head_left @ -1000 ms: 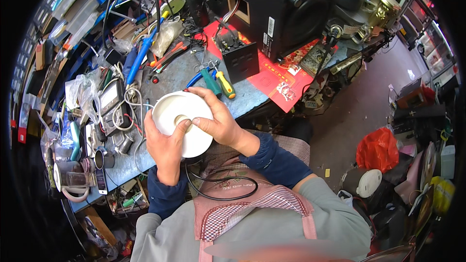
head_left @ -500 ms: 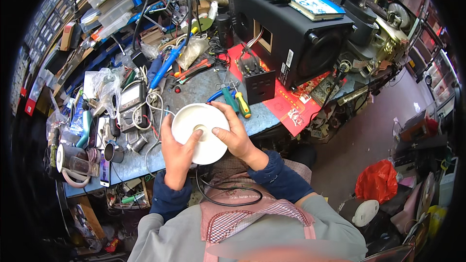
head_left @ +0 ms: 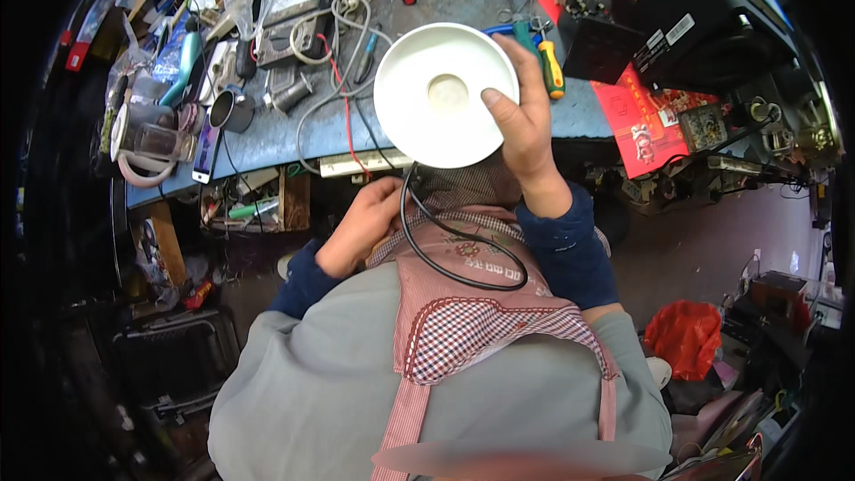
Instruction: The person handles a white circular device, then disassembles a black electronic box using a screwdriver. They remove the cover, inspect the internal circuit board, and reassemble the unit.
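Note:
A white, round, dish-shaped piece [head_left: 445,138] with a recessed middle is held up above the bench's front edge. My right hand [head_left: 529,129] grips its right rim, thumb on the face and fingers behind. From beneath the piece a black cable [head_left: 463,281] loops down over my lap. My left hand [head_left: 361,224] is lower, at the apron [head_left: 454,249] beside the cable. Its fingers are curled together, their tips partly hidden; whether they pinch the cable or cloth is unclear. Just beyond the right hand lie a yellow-green screwdriver [head_left: 552,69] and green-handled pliers [head_left: 525,42].
A blue-grey workbench [head_left: 329,129] runs across the front. On its left are a multimeter [head_left: 289,22] with leads, a metal cup [head_left: 232,111], a phone [head_left: 206,153] and a clear jug [head_left: 147,138]. Toward the right are a red paper sheet [head_left: 637,120] and a black speaker box [head_left: 712,40].
My left hand has let go of the white piece and dropped to my lap. The right hand alone now holds the piece by its rim. The view has tilted downward.

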### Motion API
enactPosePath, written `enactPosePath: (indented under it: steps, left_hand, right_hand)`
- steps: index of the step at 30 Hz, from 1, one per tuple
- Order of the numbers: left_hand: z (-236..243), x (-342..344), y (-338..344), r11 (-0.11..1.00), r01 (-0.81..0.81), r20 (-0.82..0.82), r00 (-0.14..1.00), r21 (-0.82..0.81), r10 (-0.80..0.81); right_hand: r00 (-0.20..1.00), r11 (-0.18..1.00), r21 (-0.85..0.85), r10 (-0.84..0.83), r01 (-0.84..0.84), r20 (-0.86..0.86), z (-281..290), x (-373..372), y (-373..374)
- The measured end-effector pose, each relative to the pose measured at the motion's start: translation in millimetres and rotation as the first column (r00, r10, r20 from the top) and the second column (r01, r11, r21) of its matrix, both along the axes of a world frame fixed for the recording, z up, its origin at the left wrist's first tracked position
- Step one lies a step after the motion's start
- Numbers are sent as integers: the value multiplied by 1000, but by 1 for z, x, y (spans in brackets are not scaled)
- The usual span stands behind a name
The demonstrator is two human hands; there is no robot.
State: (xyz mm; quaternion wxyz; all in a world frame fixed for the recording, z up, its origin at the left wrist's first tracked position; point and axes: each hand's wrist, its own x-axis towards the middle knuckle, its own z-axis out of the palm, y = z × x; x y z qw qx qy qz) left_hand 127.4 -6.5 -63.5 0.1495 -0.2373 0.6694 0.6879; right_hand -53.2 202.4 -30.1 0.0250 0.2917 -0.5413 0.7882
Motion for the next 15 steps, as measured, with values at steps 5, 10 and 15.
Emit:
enactPosePath:
  steps: [5,10,15]
  left_hand:
    - [-20,-21,12,988,-70,18,997,135,69]
    - [-15,-18,21,942,-185,73,983,281,171]
    - [-15,-18,19,926,-120,136,988,359,75]
  right_hand:
    - [1000,1000,4,-8,8,18,-1,-2,-1]
    - [999,999,24,-42,42,-20,-2,-3,-2]
    - [998,998,34,-57,58,-40,2,-3,-1]
